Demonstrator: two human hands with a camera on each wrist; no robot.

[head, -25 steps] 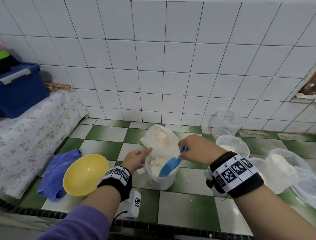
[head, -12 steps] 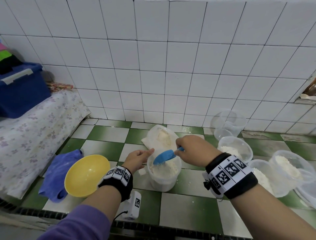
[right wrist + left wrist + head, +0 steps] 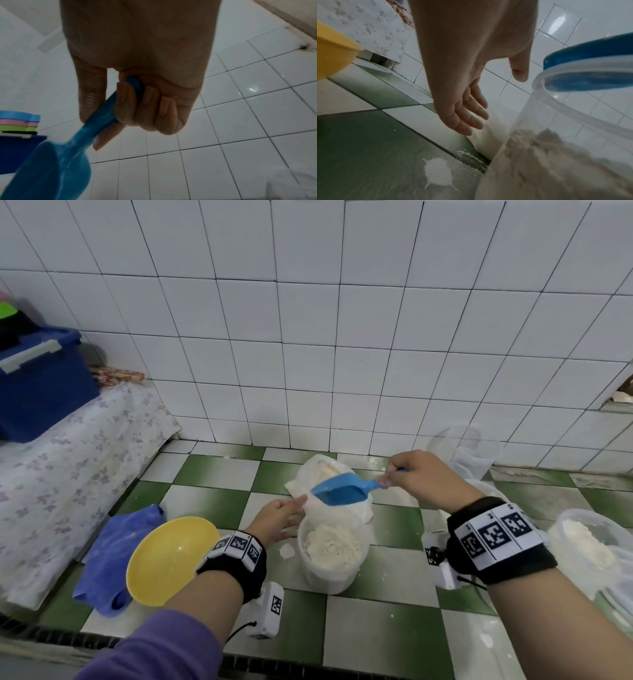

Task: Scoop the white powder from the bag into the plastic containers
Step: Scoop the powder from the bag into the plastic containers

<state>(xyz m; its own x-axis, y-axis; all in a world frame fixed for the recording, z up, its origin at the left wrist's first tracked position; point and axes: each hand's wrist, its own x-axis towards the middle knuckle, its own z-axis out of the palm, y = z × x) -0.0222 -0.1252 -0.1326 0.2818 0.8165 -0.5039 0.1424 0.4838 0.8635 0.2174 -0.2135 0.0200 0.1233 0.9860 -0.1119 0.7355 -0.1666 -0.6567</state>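
My right hand [image 3: 407, 474] grips the handle of a blue scoop [image 3: 342, 490], held in the air over the clear bag of white powder [image 3: 325, 474]; the scoop [image 3: 51, 162] looks empty. In front of the bag stands a clear plastic container [image 3: 332, 553] partly filled with powder [image 3: 547, 155]. My left hand [image 3: 277, 517] hovers just left of that container with fingers straight [image 3: 467, 116], holding nothing and near the bag's edge.
A yellow bowl [image 3: 171, 559] lies on a blue cloth [image 3: 113, 549] at the left. More plastic containers stand at the right: an empty one [image 3: 469, 450] by the wall and one with powder [image 3: 589, 546]. Spilled powder [image 3: 438, 174] dots the green-and-white tiled counter [image 3: 376, 628]. A blue bin [image 3: 37, 385] is far left.
The right hand lifted the scoop out of the container and carried it back and up over the bag. The left hand let go of the container's rim and opened.
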